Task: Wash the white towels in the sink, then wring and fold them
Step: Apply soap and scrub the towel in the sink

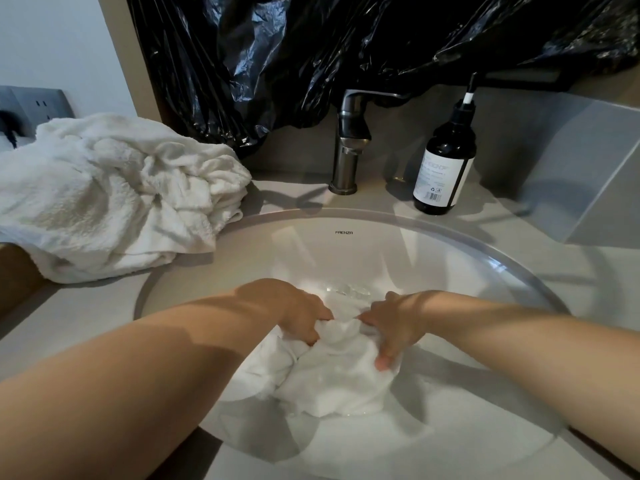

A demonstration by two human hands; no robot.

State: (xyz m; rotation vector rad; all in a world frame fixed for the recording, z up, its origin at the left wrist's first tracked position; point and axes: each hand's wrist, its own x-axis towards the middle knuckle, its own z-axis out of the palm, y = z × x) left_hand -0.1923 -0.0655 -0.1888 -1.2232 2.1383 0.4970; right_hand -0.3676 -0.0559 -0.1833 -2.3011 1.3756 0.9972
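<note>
White wet towel (332, 375) is gripped by left hand (301, 315) and right hand (394, 327) in the sink (450, 244); hard wringing may splash water onto the dry towel pile (114, 195)

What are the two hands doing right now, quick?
Left hand: closed, gripping the towel in the sink.
Right hand: closed, gripping the same towel.

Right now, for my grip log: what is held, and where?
The left hand and right hand both grip the white towel in the sink by its bunched top part.
</note>
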